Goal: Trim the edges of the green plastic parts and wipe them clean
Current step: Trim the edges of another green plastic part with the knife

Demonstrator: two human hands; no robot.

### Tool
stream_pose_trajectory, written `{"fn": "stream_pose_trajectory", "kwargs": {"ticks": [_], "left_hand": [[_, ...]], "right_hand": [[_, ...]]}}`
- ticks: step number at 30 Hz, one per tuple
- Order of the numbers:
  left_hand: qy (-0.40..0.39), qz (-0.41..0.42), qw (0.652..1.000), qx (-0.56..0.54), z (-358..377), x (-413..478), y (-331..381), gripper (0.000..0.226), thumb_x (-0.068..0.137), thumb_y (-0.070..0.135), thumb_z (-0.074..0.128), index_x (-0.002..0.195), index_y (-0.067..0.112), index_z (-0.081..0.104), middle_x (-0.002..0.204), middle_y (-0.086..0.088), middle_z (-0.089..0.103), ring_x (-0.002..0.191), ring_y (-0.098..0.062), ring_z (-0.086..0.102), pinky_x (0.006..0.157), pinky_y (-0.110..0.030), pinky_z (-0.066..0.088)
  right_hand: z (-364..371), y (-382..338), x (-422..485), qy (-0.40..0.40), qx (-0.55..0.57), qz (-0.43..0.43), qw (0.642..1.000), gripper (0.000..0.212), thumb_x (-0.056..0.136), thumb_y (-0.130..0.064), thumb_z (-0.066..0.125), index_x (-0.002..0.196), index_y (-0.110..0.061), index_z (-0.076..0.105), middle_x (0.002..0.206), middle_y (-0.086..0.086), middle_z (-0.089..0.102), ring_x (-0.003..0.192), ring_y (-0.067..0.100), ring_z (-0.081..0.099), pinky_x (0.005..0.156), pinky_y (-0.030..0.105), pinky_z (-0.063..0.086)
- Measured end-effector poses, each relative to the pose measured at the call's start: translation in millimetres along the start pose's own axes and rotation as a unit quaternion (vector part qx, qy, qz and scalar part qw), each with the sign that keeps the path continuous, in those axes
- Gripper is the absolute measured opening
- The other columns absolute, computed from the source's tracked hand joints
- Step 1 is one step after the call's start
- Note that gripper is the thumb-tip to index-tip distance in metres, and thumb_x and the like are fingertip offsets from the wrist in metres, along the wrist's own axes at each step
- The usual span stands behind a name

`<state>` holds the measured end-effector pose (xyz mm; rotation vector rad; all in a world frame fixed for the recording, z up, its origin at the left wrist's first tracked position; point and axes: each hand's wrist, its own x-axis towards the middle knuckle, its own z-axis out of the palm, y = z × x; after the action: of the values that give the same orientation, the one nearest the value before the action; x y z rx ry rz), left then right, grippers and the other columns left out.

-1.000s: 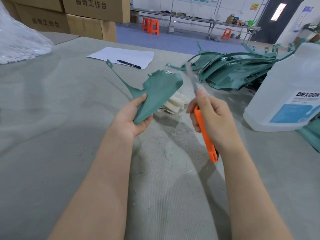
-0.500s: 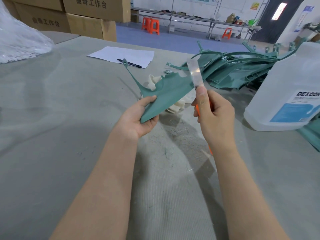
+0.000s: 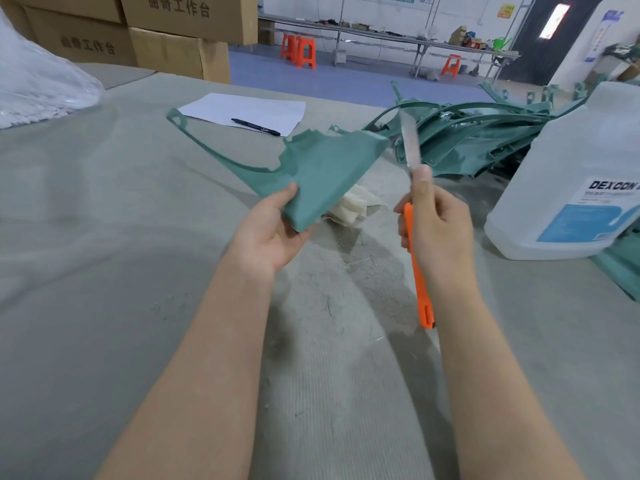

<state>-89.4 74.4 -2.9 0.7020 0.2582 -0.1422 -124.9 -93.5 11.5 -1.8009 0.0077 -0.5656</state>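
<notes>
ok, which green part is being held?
The part with the long thin prong, gripped by the left hand; the others lie heaped beside the jug.

The green part (image 3: 322,168) is matt plastic with a finely grained face. The pile of green parts (image 3: 485,143) is the same plastic, slightly glossy. The knife (image 3: 420,282) has a smooth orange plastic handle and a pale metal blade, blurred. The table cover (image 3: 104,271) is rough, ribbed grey fabric. The rag (image 3: 349,206) is white cloth. The jug (image 3: 571,161) is translucent plastic with a glossy label. The boxes (image 3: 180,53) are matt brown cardboard.
</notes>
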Motion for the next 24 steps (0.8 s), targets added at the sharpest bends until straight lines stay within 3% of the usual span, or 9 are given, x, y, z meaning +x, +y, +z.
{"fn": "stream_pose_trajectory", "kwargs": {"ticks": [4, 6, 9, 15, 24], "left_hand": [[0.008, 0.029, 0.999, 0.02, 0.1, 2.0, -0.3, 0.008, 0.097, 0.014, 0.053, 0.098, 0.015, 0.061, 0.085, 0.001, 0.072, 0.076, -0.013, 0.067, 0.056, -0.023, 0.055], [0.003, 0.045, 0.998, 0.036, 0.6, 3.0, -1.5, 0.009, 0.096, 0.013, 0.054, 0.101, 0.015, 0.062, 0.09, 0.0, 0.072, 0.075, -0.013, 0.069, 0.054, -0.023, 0.055], [-0.018, 0.063, 0.996, 0.067, 1.3, 2.4, -3.0, 0.012, 0.097, 0.013, 0.054, 0.105, 0.014, 0.063, 0.09, 0.0, 0.074, 0.073, -0.013, 0.072, 0.055, -0.026, 0.056], [-0.029, 0.087, 0.99, 0.11, 3.0, -0.6, -4.0, 0.012, 0.096, 0.012, 0.053, 0.104, 0.015, 0.062, 0.084, 0.003, 0.074, 0.067, -0.009, 0.071, 0.051, -0.021, 0.053], [-0.006, 0.083, 0.99, 0.112, -1.0, 0.7, -2.4, 0.01, 0.092, 0.013, 0.056, 0.1, 0.014, 0.062, 0.079, 0.002, 0.073, 0.066, -0.01, 0.068, 0.049, -0.02, 0.049]], "right_hand": [[-15.1, -1.6, 8.4, 0.01, 0.13, 0.096, 0.987, 0.043, 0.092, -0.055, 0.055, 0.079, -0.014, 0.058, 0.055, -0.009, 0.053, 0.046, 0.009, 0.042, 0.047, 0.022, 0.038], [-20.1, -2.9, 11.0, 0.001, 0.18, 0.118, 0.977, 0.029, 0.09, -0.042, 0.066, 0.087, -0.015, 0.059, 0.067, -0.008, 0.062, 0.045, 0.008, 0.04, 0.046, 0.019, 0.036], [-20.9, -3.5, 10.0, -0.015, 0.18, 0.112, 0.977, 0.014, 0.09, -0.027, 0.068, 0.081, -0.018, 0.062, 0.084, -0.002, 0.072, 0.044, 0.009, 0.038, 0.047, 0.02, 0.035], [-19.6, -5.6, 7.5, -0.015, 0.129, 0.111, 0.985, 0.014, 0.092, -0.02, 0.064, 0.081, -0.012, 0.068, 0.088, 0.005, 0.076, 0.044, 0.01, 0.037, 0.048, 0.022, 0.034], [-17.2, -9.6, 4.7, -0.028, 0.12, 0.079, 0.989, 0.02, 0.091, -0.006, 0.059, 0.072, -0.01, 0.062, 0.07, 0.001, 0.071, 0.044, 0.011, 0.036, 0.045, 0.021, 0.031]]}}
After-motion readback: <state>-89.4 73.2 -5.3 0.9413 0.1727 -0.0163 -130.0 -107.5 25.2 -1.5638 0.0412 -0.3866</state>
